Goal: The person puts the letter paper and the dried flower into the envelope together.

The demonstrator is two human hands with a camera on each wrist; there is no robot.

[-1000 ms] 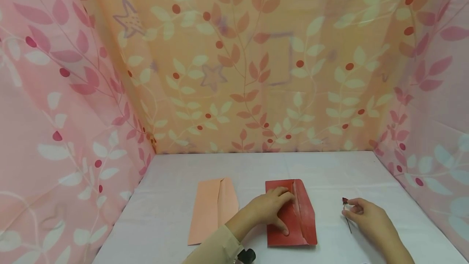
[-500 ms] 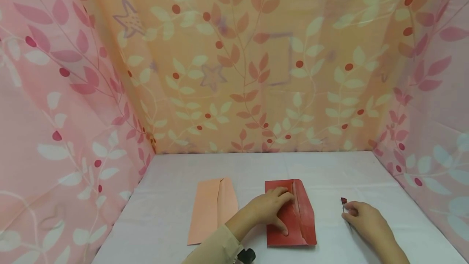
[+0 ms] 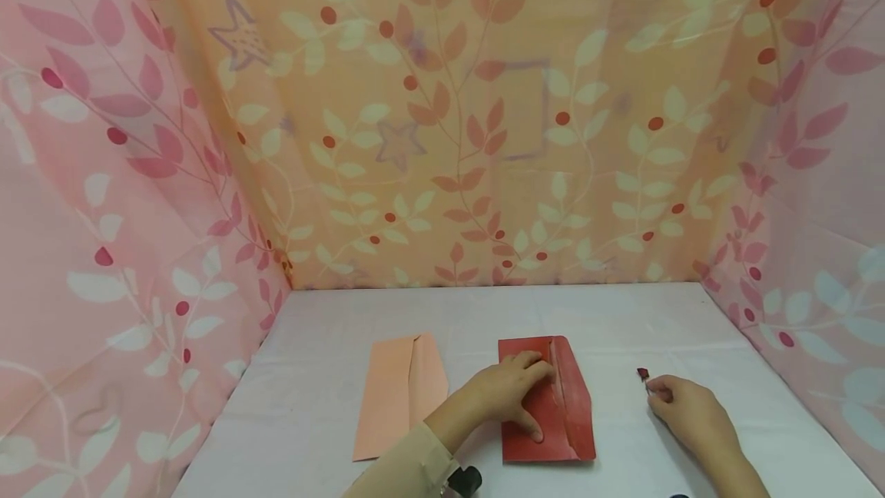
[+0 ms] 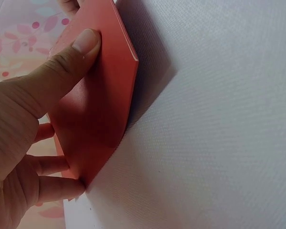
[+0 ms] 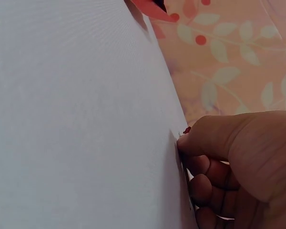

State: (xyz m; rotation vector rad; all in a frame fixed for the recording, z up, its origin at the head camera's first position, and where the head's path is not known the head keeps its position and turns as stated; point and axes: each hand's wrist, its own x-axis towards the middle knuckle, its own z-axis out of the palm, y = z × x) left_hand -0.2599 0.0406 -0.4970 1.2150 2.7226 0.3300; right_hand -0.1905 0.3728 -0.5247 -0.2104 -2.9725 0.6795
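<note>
My left hand [image 3: 508, 394] holds a red envelope [image 3: 532, 448] across its front, the thumb low and the fingertips near the far edge. In the left wrist view, that thumb presses the red paper [image 4: 102, 100], and the envelope's near edge stands off the table. The envelope's flap [image 3: 575, 398] lies unfolded to the right. Right of it, my right hand [image 3: 691, 410] pinches a small dark red flower [image 3: 643, 373] by its thin stem. The flower head points away from me; in the right wrist view, the thumb mostly hides the flower [image 5: 187, 130].
A peach envelope [image 3: 387, 402], its flap also to the right, lies at left, partly under my left forearm. A black object [image 3: 465, 480] is by the left cuff. White cloth covers the table [image 3: 318, 313]; patterned curtains [image 3: 442, 98] enclose it.
My right hand has shifted slightly left and toward the stem, so the flower head sticks out further past the fingertips. The left hand keeps its place on the red envelope.
</note>
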